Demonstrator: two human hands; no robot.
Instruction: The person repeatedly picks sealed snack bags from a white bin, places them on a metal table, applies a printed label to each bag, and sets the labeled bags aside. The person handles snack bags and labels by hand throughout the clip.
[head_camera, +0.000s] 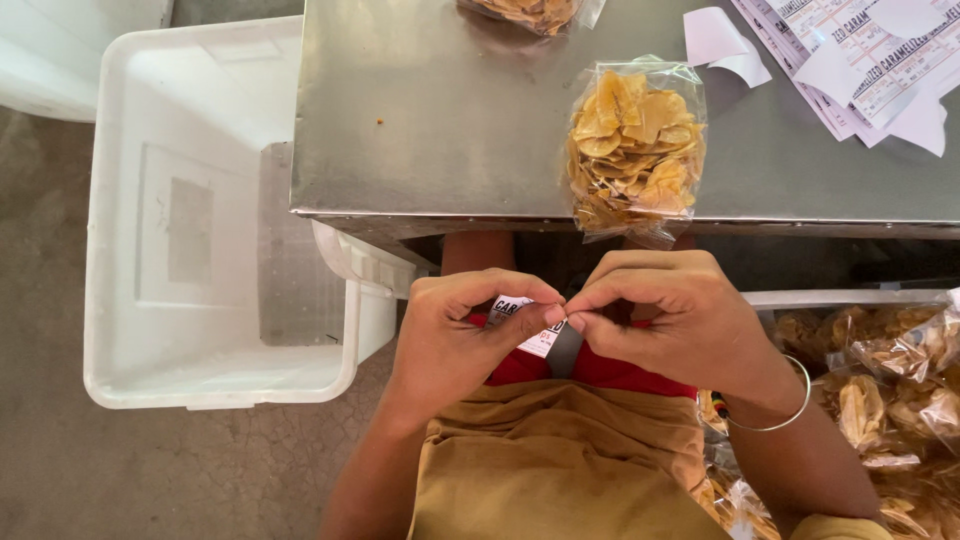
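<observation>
Below the table edge: both our hands pinch one small white printed paper label (527, 325).

Our left hand (455, 335) and right hand (675, 315) meet fingertip to fingertip, gripping the label above our lap. One clear plastic bag of yellow chips (632, 150) lies on the steel table (440, 110); one white plastic crate (200, 220) stands left.
</observation>
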